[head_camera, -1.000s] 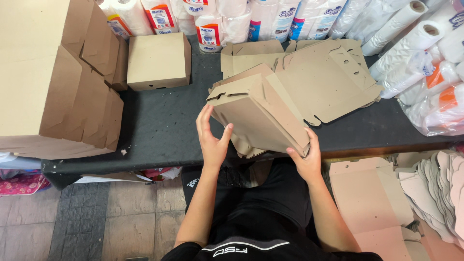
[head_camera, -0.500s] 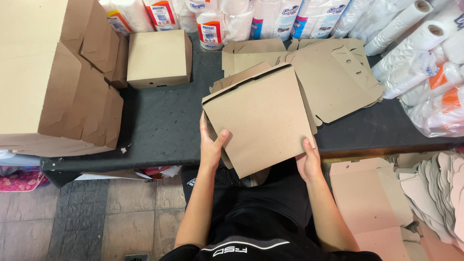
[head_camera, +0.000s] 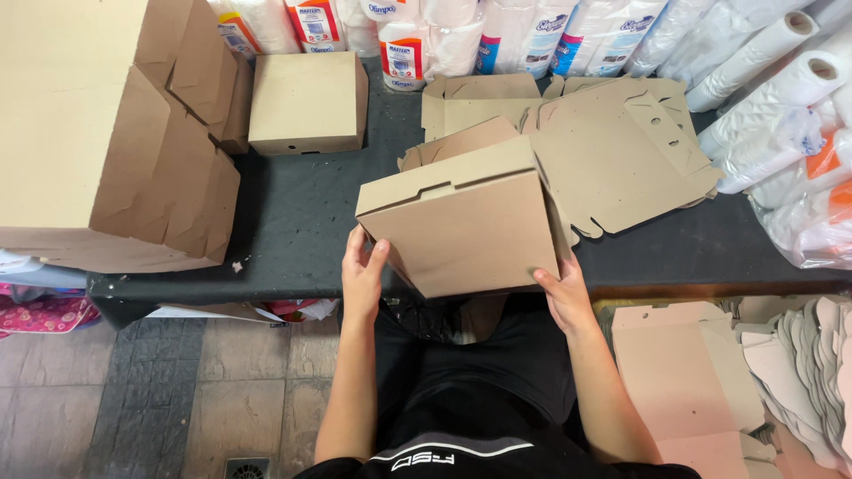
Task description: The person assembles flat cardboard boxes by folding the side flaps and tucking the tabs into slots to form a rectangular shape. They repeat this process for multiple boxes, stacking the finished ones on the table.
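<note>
Holding folded box [head_camera: 466,222] at near table [head_camera: 293,239] edge: left hand [head_camera: 362,270] grips its lower-left corner, right hand [head_camera: 564,293] curled on lower-right corner. Flat blanks [head_camera: 621,151] just behind box, touching. Closed box [head_camera: 306,102] farther left, apart. Big carton [head_camera: 98,133] fills left end. Bare dark strip between carton and held box. Paper rolls [head_camera: 772,62] in white wrap, red-blue labels, line back and right. More blanks [head_camera: 683,372] low right.

L grip [head_camera: 364,275] & R grip [head_camera: 564,293] forward, fingers curled, forearms angled inward
</note>
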